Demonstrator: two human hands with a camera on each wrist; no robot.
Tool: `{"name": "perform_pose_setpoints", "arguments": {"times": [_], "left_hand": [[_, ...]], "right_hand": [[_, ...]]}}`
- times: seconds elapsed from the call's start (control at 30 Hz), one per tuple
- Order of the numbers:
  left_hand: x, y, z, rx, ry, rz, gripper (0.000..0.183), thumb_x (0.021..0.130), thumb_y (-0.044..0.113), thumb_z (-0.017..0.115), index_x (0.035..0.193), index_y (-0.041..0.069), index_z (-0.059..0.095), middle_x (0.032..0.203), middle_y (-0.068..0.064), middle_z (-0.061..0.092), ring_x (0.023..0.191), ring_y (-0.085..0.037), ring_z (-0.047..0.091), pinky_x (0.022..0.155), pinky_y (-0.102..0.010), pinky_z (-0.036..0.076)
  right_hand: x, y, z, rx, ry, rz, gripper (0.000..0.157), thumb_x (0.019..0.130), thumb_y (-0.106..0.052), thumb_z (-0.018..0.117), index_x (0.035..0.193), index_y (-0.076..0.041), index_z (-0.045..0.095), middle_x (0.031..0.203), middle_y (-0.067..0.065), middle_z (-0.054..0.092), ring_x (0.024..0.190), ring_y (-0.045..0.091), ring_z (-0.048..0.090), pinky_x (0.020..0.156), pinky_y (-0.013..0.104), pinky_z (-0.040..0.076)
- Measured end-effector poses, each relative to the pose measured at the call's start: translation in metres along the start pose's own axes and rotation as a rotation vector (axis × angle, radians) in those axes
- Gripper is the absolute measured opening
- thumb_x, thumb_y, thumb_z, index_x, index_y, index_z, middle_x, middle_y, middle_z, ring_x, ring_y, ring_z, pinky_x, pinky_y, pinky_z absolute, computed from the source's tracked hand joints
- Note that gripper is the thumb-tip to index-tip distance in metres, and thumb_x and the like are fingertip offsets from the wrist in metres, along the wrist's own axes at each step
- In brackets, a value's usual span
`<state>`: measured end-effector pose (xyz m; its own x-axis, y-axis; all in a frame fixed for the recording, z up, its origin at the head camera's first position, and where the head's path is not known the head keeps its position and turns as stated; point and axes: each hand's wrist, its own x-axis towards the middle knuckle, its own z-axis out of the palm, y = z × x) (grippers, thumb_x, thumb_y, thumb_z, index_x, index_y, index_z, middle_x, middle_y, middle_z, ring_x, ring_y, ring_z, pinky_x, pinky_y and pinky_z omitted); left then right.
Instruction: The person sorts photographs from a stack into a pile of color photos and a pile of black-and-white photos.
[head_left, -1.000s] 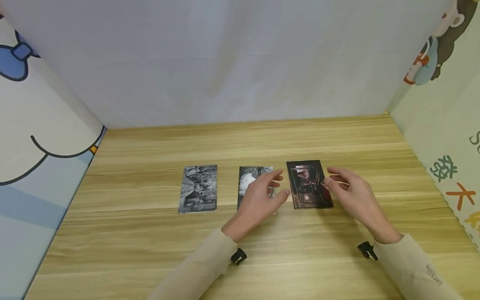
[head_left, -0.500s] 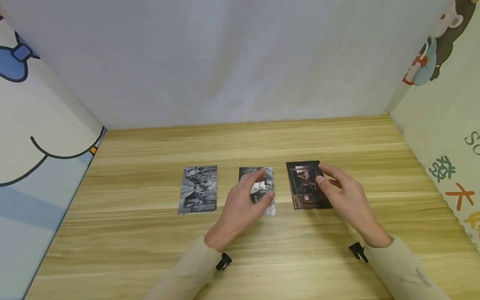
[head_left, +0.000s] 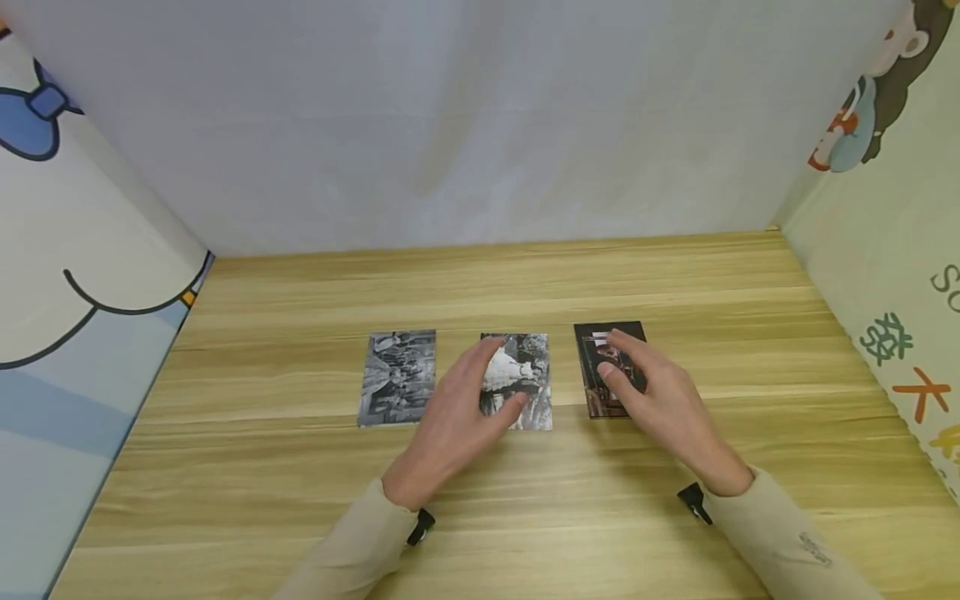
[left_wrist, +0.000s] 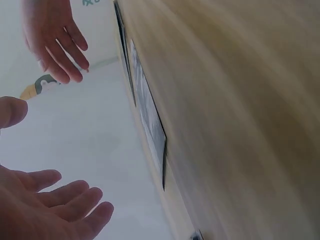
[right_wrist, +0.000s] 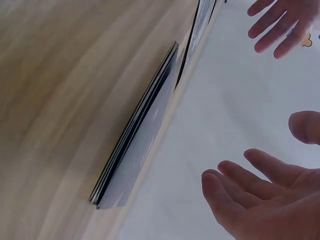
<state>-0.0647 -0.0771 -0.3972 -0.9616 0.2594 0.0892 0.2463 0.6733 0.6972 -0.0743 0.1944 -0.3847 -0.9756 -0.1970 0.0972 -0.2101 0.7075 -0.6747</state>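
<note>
Three picture cards lie in a row on the wooden table: a grey one at left, a black-and-white one in the middle and a dark coloured one at right. Several layers show at the edge of the right-hand pile in the right wrist view. My left hand hovers between the left and middle cards, thumb and fingers spread, partly covering the middle one. Over the dark card is my right hand, its fingers apart and holding nothing. Both wrist views show a gap between the palms and the cards.
A wood-grain tabletop spreads around the cards. A pale cloth wall rises behind it, with cartoon-printed panels at left and right. Black camera mounts sit at both sleeve cuffs.
Both hands have shifted left. The left hand has gone from beside the dark card to the middle card's left side, and the right from the dark card's right edge to above it. The cards stay put.
</note>
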Motion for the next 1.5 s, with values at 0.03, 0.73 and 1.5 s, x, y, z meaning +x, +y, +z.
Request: {"name": "perform_pose_setpoints", "arguments": {"times": [0.03, 0.73, 1.5], "left_hand": [[0.000, -0.001, -0.001, 0.016, -0.003, 0.002, 0.081, 0.096, 0.050, 0.065, 0.161, 0.011, 0.036, 0.163, -0.014, 0.038, 0.148, -0.037, 0.038, 0.118, -0.063, 0.032], [-0.002, -0.022, -0.010, 0.229, -0.151, -0.039, 0.093, 0.096, 0.058, 0.065, 0.161, 0.002, 0.030, 0.162, -0.026, 0.033, 0.149, -0.041, 0.034, 0.122, -0.057, 0.028], [-0.003, -0.027, -0.006, 0.282, -0.242, -0.038, 0.094, 0.093, 0.055, 0.071, 0.160, 0.001, 0.033, 0.150, -0.025, 0.051, 0.136, -0.042, 0.051, 0.114, -0.057, 0.041]], "right_hand": [[0.000, 0.000, 0.002, -0.005, -0.005, -0.005, 0.051, 0.107, -0.030, 0.058, 0.148, 0.000, 0.053, 0.155, 0.022, 0.048, 0.143, 0.045, 0.043, 0.115, 0.063, 0.036], [0.008, -0.008, 0.028, -0.184, -0.225, -0.085, 0.069, 0.105, -0.046, 0.056, 0.153, 0.002, 0.045, 0.161, 0.025, 0.037, 0.148, 0.046, 0.033, 0.118, 0.064, 0.030], [0.019, -0.020, 0.048, -0.234, -0.333, -0.093, 0.070, 0.103, -0.048, 0.057, 0.151, 0.003, 0.048, 0.152, 0.025, 0.048, 0.146, 0.050, 0.035, 0.118, 0.064, 0.031]]}}
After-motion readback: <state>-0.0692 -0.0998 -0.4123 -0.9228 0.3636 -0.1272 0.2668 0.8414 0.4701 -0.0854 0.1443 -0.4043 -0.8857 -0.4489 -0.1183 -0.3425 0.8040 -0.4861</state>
